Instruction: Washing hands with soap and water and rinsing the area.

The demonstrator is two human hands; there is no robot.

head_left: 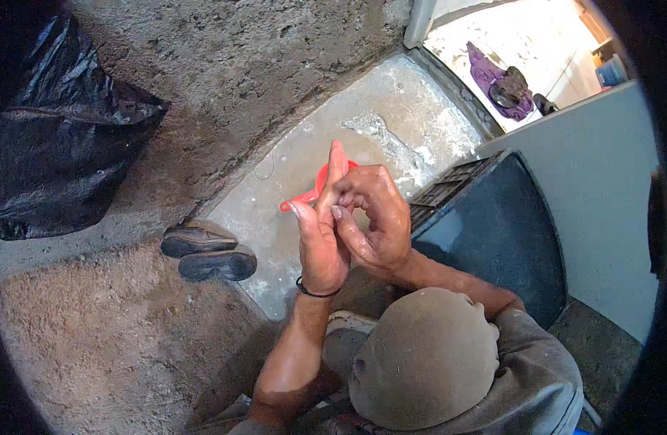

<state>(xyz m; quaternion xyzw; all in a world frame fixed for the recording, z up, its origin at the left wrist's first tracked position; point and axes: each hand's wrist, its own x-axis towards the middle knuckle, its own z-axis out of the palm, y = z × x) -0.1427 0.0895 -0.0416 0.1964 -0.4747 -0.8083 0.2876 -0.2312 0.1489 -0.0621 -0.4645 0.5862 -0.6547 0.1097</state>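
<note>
My left hand (324, 243) is raised with its fingers stretched upward and its thumb apart. A dark band (316, 293) circles that wrist. My right hand (383, 221) meets it from the right, its fingers curled and its thumb and fingertips pinched together against the left palm and fingers. Whatever lies in that pinch, if anything, is hidden. Both hands look wet. Below and behind them, a red plastic utensil (298, 201) with a handle and a round end rests on the pale floor, partly covered by the hands.
Two dark shoes (216, 265) sit left of the hands. A black plastic bag (65, 145) is at the far left, by the rough wall (224, 65). On the right stands a large dark bin (493, 239). Purple cloth (493, 76) lies beyond the doorway.
</note>
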